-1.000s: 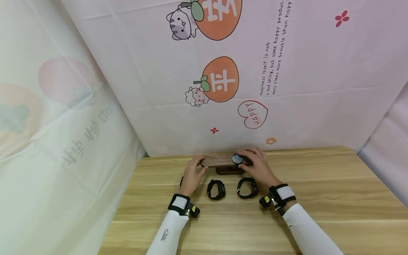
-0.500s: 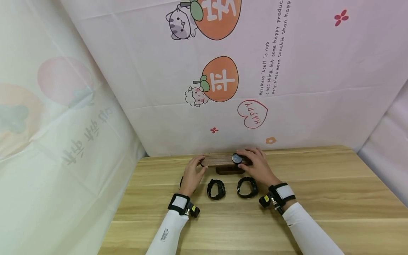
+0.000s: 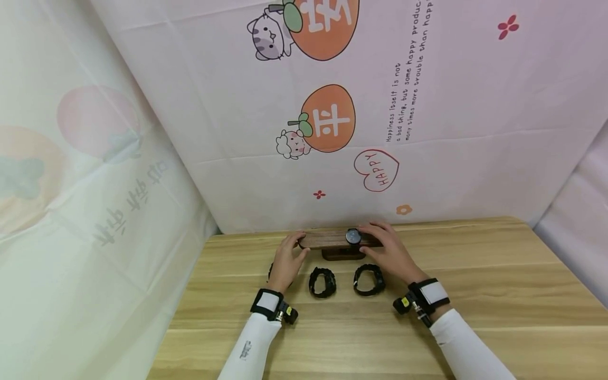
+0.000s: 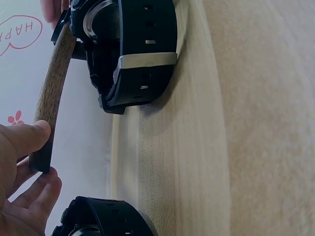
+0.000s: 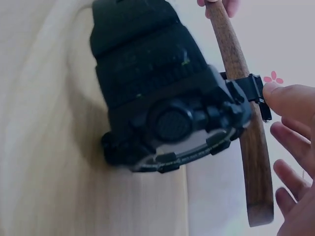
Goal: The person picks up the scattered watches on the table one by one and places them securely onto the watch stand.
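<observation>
A dark wooden bar (image 3: 325, 239) rests on a small brown base (image 3: 343, 255) at the table's back edge, forming a watch stand. Round its right half sits a black wristwatch (image 3: 353, 236), dial up. My left hand (image 3: 285, 264) pinches the bar's left end, thumb (image 4: 34, 135) in front, fingers behind. Beside the watch is my right hand (image 3: 393, 256), fingers spread over the bar's right end. In the right wrist view its thumb (image 5: 288, 101) lies against or very near the watch's edge; the other fingers stand loosely apart from the bar.
Two more black wristwatches, the middle one (image 3: 322, 283) and the right one (image 3: 369, 280), stand on the wooden table (image 3: 342, 338) before the stand. Another watch (image 4: 101, 219) is mostly hidden under my left wrist. A printed cloth (image 3: 266, 184) hangs behind.
My right hand and forearm have shifted slightly to the right, away from the watch on the bar. That watch, the bar and my left hand have stayed in place.
</observation>
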A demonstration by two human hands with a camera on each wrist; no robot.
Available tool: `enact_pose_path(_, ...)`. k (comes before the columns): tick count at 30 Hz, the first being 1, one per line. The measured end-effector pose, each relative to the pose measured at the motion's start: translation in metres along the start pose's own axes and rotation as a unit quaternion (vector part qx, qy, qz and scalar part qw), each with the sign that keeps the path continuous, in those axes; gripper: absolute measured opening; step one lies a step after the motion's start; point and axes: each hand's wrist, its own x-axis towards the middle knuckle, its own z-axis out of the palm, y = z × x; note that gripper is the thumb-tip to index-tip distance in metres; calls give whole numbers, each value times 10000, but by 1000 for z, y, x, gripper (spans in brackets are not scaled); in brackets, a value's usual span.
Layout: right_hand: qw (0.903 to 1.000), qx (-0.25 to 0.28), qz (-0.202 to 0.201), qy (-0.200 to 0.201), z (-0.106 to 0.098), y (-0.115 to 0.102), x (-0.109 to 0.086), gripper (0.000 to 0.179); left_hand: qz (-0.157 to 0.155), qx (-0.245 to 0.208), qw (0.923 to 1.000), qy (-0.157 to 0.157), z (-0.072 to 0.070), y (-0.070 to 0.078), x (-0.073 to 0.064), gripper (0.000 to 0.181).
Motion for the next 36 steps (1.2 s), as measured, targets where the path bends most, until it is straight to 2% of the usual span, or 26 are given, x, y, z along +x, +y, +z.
enact_pose_path(6, 9997, 100, -203, -45, -8, -3, -14, 51, -26, -8, 10000, 7, 0, -1, 0, 51)
enact_pose_path(11, 9990, 282, -247, -223, -14, -8, -27, 51, -33, -36, 10000, 48, -1, 0, -1, 50)
enact_pose_path(15, 9988, 190, -216, -389, -18, -8, -39, 52, -53, -85, 9999, 47, -1, -1, -2, 50)
enact_pose_path(19, 9979, 54, -94, -635, -20, -3, -52, 54, -14, -48, 10000, 55, 0, -1, -2, 50)
enact_pose_path(27, 9917, 336, 451, -1153, -22, 4, -69, 71, 70, -41, 9999, 94, 2, -2, -2, 51)
enact_pose_path(36, 9884, 348, 439, -1413, -18, 7, -72, 81, 72, -33, 9999, 106, 2, -2, -1, 51)
